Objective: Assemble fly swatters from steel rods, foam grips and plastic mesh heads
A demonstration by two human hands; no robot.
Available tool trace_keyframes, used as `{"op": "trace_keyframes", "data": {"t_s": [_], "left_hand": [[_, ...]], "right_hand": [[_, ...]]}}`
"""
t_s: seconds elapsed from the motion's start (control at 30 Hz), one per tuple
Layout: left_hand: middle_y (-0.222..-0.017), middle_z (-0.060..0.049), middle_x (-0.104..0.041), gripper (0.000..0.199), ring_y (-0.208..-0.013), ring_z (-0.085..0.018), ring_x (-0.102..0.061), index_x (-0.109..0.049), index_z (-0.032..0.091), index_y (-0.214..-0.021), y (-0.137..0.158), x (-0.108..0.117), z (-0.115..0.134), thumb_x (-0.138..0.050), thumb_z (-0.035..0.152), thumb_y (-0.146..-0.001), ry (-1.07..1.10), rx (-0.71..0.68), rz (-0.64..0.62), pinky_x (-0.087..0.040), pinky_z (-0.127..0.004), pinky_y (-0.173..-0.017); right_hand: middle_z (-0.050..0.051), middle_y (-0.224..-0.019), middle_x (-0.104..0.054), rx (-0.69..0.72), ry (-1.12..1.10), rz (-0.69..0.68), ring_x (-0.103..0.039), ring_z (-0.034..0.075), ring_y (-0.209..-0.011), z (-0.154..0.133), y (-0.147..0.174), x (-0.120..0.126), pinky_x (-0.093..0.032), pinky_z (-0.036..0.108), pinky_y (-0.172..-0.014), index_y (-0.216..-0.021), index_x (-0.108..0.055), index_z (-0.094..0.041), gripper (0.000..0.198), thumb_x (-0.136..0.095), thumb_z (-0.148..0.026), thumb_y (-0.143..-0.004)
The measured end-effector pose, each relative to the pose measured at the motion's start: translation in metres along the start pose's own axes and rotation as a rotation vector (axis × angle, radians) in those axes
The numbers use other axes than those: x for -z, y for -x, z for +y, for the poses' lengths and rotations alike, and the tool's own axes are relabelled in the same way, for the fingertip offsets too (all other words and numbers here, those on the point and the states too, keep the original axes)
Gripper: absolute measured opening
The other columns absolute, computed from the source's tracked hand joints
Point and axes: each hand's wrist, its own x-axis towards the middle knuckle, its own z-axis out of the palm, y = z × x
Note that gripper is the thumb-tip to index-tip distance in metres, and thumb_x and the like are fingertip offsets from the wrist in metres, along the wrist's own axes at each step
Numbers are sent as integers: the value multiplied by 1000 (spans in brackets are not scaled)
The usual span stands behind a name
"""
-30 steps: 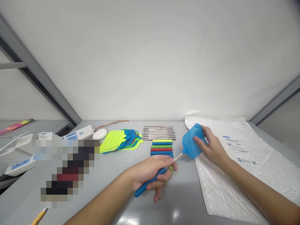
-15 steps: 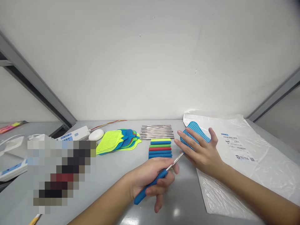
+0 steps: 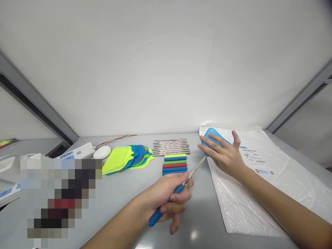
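A blue fly swatter is stretched between my two hands. My left hand (image 3: 172,200) is wrapped around its blue handle (image 3: 156,217). From there a thin metal rod (image 3: 198,165) runs up and right to the perforated blue head (image 3: 213,132). My right hand (image 3: 225,154) lies over that head, palm down, fingers spread across the mesh and the little finger raised. Its thumb is hidden. Behind my left hand are several foam-like handles (image 3: 175,165) in yellow, blue, green and red, side by side. Beyond them lie several metal rods (image 3: 169,147) in a row.
Loose swatter heads (image 3: 118,160), yellow, blue and green, overlap left of the rods. A white round object (image 3: 102,152) and a power strip (image 3: 75,152) sit farther left. A white plastic mailing bag (image 3: 241,204) covers the right side. Lower left is a pixelated patch.
My right hand and the swatter head have moved up, away from my left hand, and more of the metal rod shows between them. The whole view has shifted slightly.
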Motion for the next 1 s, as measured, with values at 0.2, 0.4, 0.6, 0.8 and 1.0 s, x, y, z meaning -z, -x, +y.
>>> {"op": "trace_keyframes", "data": {"t_s": [0.2, 0.4, 0.6, 0.8, 1.0], "left_hand": [[-45, 11, -35, 28, -27, -4, -17, -50, 23, -94, 1, 6, -1, -37, 47, -95, -2, 17, -49, -51, -27, -33], [-45, 11, -35, 28, -27, -4, -18, -50, 22, -94, -4, 6, -3, -34, 45, -96, -8, 29, -67, -52, -29, -34], [-47, 11, -35, 27, -28, -4, -18, -47, 24, -92, -2, 2, -2, -35, 47, -96, 34, 36, -41, -50, -27, -33], [-47, 11, -35, 24, -27, -4, -18, -46, 24, -91, 2, 3, 1, -35, 44, -96, 30, 40, -41, -50, -27, -32], [-48, 10, -39, 27, -26, -5, -24, -51, 20, -93, -3, 8, -1, -35, 43, -95, -41, 54, -58, -51, -28, -35]], "right_hand": [[2, -137, -54, -14, -19, 50, -53, 23, -122, -18, -3, 14, 0, 61, -111, -126, -55, -31, 39, -61, -23, -88], [-5, -114, -70, 95, -151, 55, -60, 16, -110, -42, -1, 18, -3, 55, -115, -110, -63, -25, 25, -52, -13, -91], [-9, -96, -74, 87, -105, 94, -62, 14, -109, -7, 6, 2, -1, 52, -115, -88, -63, -25, 16, -55, -11, -90], [-6, -106, -73, 3, -85, 58, -63, 18, -109, 21, 9, -3, -2, 57, -113, -95, -63, -25, 22, -54, -6, -88], [3, -105, -72, 159, -334, -17, -65, 14, -95, -17, 1, 15, -26, 49, -110, -117, -57, -19, 28, -45, -9, -93]]}}
